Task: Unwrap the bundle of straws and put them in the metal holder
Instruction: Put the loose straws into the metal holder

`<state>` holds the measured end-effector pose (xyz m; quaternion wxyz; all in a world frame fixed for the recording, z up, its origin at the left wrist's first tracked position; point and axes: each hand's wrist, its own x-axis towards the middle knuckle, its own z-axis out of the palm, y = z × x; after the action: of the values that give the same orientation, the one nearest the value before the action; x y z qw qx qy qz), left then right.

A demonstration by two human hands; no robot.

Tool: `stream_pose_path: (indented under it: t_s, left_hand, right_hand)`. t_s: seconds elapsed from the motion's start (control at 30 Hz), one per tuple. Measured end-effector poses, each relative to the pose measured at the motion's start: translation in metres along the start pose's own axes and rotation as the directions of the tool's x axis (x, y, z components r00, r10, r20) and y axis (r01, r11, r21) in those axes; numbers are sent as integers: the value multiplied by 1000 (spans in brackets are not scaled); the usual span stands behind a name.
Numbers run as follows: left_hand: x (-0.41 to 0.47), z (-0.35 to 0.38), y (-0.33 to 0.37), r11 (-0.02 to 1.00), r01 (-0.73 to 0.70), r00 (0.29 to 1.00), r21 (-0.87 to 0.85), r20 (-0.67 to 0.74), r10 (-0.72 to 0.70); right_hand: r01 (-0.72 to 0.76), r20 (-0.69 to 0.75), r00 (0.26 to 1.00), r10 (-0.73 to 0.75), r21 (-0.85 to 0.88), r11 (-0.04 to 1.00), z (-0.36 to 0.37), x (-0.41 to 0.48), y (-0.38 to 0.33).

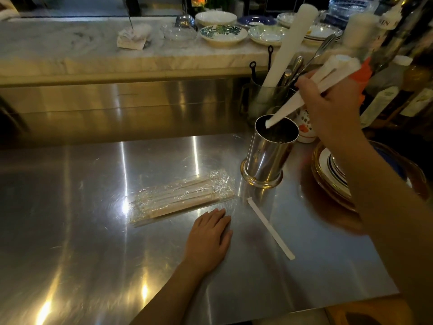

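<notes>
My right hand point(328, 102) grips a bunch of white paper-wrapped straws point(332, 71), tilted, with the lower ends dipping into the mouth of the shiny metal holder point(267, 158). The holder stands upright on the steel counter. One loose white straw point(269, 227) lies flat on the counter in front of the holder. A clear plastic wrap point(182, 198) with several more straws inside lies left of the holder. My left hand point(208, 240) rests flat on the counter just below the wrap, palm down, holding nothing.
Stacked plates on a gold-rimmed tray point(328, 174) sit right of the holder. Behind it stand a glass with cutlery and a white roll point(269, 97), a small printed cup point(305, 130) and bottles point(398, 90). Bowls point(222, 34) line the marble ledge.
</notes>
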<state>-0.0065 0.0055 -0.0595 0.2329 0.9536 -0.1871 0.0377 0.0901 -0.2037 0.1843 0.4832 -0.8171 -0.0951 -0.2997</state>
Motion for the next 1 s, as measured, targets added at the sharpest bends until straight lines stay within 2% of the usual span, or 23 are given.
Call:
stream_pose_path:
  t_s: [0.07, 0.13, 0.23, 0.3, 0.4, 0.5, 0.6, 0.67, 0.7, 0.77, 0.83, 0.87, 0.93, 1.0]
  left_hand:
    - [0, 1, 0, 1000, 0, 1000, 3, -1, 0]
    - [-1, 1, 0, 1000, -2, 1000, 1, -2, 2]
    - [-1, 1, 1, 1000, -7, 1000, -6, -6, 6]
    - [0, 0, 2, 1000, -5, 1000, -8, -9, 5]
    - [0, 0, 3, 1000, -10, 1000, 13, -16, 10]
    - [0, 0, 2, 1000, -5, 1000, 27, -25, 6]
    - [-1, 3, 1, 1000, 6, 1000, 28, -25, -5]
    - [0, 4, 0, 1000, 6, 1000, 19, -21, -6]
    - [0, 4, 0, 1000, 6, 1000, 15, -20, -5]
    - [0, 5, -1, 1000, 1, 1000, 8, -19, -1]
    - [0, 5, -2, 1000, -5, 1000, 6, -25, 5]
    - [0, 4, -1, 1000, -7, 1000, 7, -30, 7]
    - [0, 3, -1, 1000, -14, 999, 5, -39, 14]
    - [0, 2, -1, 1000, -20, 999, 2, -38, 20]
  right_hand:
    - [-3, 7, 1000, 4, -129, 992, 9, 11, 10]
    - [-59, 156, 982, 108, -289, 956, 21, 19, 29]
    - [-60, 405, 870, 283, -483, 874, 38, 27, 57]
    - [-39, 466, 805, 366, -574, 818, 47, 31, 67]
    - [-2, 517, 719, 465, -667, 745, 53, 37, 76]
    - [148, 635, 551, 541, -712, 686, 54, 39, 79]
    - [182, 677, 518, 524, -685, 705, 53, 39, 74]
    - [185, 673, 526, 520, -687, 702, 51, 41, 69]
    - [175, 661, 557, 502, -684, 708, 49, 42, 66]
    - [91, 600, 687, 410, -631, 771, 44, 39, 58]
    - [-3, 472, 839, 272, -495, 869, 37, 29, 46]
    - [-3, 402, 896, 190, -422, 907, 33, 21, 40]
    - [44, 294, 954, 53, -312, 949, 27, -1, 31]
    - [50, 245, 969, 19, -272, 961, 24, -27, 31]
